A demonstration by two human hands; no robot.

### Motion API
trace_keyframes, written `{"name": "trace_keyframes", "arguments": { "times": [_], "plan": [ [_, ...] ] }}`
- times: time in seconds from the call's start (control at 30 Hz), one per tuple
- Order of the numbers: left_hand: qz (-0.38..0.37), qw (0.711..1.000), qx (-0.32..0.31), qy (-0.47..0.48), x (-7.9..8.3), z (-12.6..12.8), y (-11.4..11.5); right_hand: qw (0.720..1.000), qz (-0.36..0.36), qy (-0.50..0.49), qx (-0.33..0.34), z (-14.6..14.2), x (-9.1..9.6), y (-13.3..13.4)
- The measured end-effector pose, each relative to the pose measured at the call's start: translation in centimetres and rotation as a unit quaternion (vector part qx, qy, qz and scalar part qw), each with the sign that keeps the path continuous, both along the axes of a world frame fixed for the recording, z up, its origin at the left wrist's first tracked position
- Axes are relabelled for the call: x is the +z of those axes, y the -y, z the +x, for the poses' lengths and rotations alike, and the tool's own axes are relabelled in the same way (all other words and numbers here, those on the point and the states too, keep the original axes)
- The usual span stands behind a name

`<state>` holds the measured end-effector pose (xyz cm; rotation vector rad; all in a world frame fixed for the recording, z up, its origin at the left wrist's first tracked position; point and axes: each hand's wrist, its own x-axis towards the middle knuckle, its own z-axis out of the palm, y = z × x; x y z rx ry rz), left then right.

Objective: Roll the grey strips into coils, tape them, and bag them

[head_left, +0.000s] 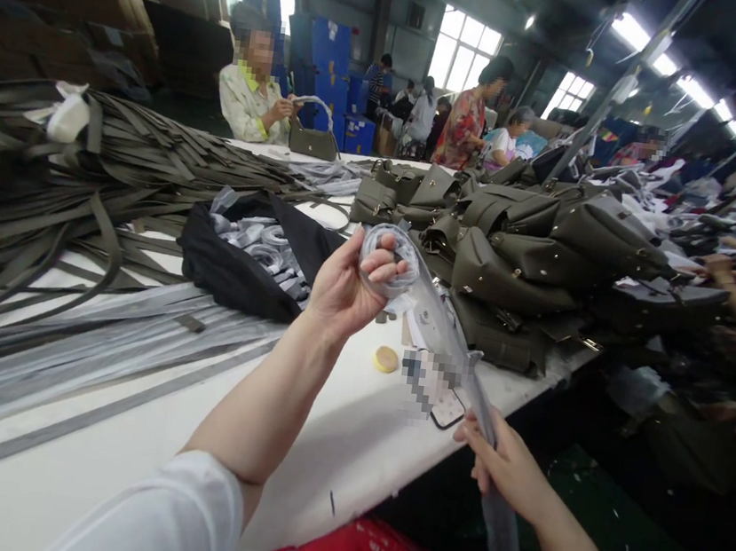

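My left hand (350, 287) is raised over the white table (117, 459), its fingers closed round a wound coil of clear plastic-wrapped grey strap (391, 265). The loose end of that strap (446, 348) runs down to the right and passes through my right hand (505, 467), which pinches it off the table's edge; the tail hangs below. A black bag (235, 268) holding several similar rolled straps lies just left of my left hand.
Olive handbags (531, 260) are piled at the right of the table. Long olive straps (85, 178) and grey wrapped strips (64, 345) cover the left. A small yellow disc (386, 359) lies near the edge. Other people work at the far end and right.
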<state>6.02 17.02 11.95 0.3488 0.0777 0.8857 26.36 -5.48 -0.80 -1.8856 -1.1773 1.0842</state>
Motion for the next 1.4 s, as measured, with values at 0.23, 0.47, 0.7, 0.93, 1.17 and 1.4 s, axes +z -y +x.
{"name": "trace_keyframes", "arguments": {
  "times": [0.23,0.47,0.7,0.93,1.17,1.4],
  "plan": [
    [0.043,0.994,0.075,-0.059,-0.1,-0.9,-0.7,0.979,-0.061,-0.112,0.16,-1.6,2.4,0.1],
    [0.546,0.699,0.287,-0.361,-6.5,1.5,1.8,0.949,0.033,-0.214,0.23,-3.1,6.3,2.8],
    [0.76,0.49,-0.059,-0.423,-11.6,0.5,7.6,0.976,-0.036,-0.193,0.089,5.0,5.1,5.3],
    [0.405,0.721,-0.382,-0.412,-12.1,0.8,9.2,0.997,-0.066,-0.013,0.043,5.1,0.8,4.8],
    [0.17,0.814,-0.453,-0.321,-12.0,1.7,7.8,0.996,-0.08,-0.025,0.038,4.4,-0.8,5.5],
    [0.049,0.871,-0.407,-0.271,-10.7,2.5,5.2,0.995,0.033,-0.07,-0.062,1.1,-0.9,5.5]
  ]
}}
